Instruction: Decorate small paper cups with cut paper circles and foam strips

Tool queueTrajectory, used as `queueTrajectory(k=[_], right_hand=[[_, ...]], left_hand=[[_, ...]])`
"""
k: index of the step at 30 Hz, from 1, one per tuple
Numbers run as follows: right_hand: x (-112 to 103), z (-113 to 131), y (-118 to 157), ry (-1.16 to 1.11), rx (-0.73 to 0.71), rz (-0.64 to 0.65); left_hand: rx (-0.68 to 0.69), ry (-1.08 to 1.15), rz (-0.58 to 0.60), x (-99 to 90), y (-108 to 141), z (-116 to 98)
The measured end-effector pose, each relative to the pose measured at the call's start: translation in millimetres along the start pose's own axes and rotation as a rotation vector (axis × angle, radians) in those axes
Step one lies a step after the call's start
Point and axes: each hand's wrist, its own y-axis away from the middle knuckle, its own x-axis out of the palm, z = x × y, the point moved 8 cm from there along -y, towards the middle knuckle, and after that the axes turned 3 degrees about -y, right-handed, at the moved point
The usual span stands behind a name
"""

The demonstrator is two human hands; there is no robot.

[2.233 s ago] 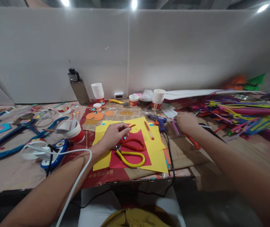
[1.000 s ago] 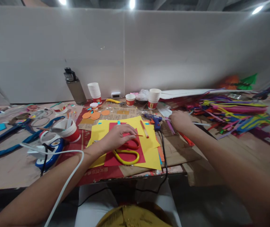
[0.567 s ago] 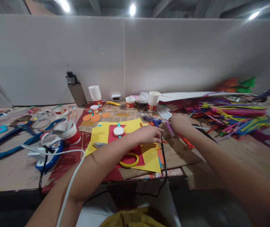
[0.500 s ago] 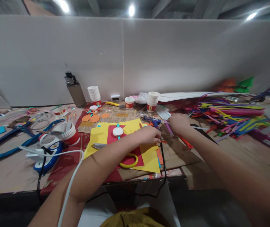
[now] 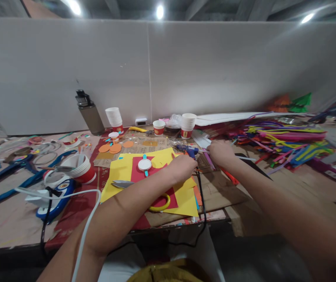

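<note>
My left hand [image 5: 185, 167] is closed about the handle of a blue hot glue gun [image 5: 191, 151], whose nozzle end points left. A black cord hangs from below that hand over the table edge. My right hand [image 5: 221, 153] has its fingers curled down beside a white strip bundle [image 5: 200, 138] and a purple strip [image 5: 209, 159]; its fingertips are hidden. Under my left forearm lie yellow paper sheets [image 5: 117, 172], a red sheet [image 5: 172, 197] and yellow-handled scissors [image 5: 159, 204]. On the red sheet sits a white disc [image 5: 144, 165] with blue tabs.
Paper cup stacks [image 5: 188, 125] stand at the back, with a bottle [image 5: 89, 115] to their left. Orange paper discs [image 5: 115, 148] lie on cardboard. At left are a power strip [image 5: 57, 201] and a cup with tools [image 5: 82, 172]. Colourful pipe cleaners [image 5: 285, 143] heap at right.
My left hand has moved slightly up onto the glue gun's handle. My right hand stays almost in place. The whole view has shifted a little.
</note>
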Motion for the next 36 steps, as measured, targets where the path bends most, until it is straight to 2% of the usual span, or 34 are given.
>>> queueTrajectory(k=[12,36], right_hand=[[-2.2,-2.2,2.0,-0.011,-0.018,-0.007],[-4.8,-2.7,3.0,-0.036,-0.035,-0.007]], left_hand=[[-0.026,0.002,0.115,5.2,4.0,0.3],[-0.016,0.039,0.095,6.5,2.3,1.9]])
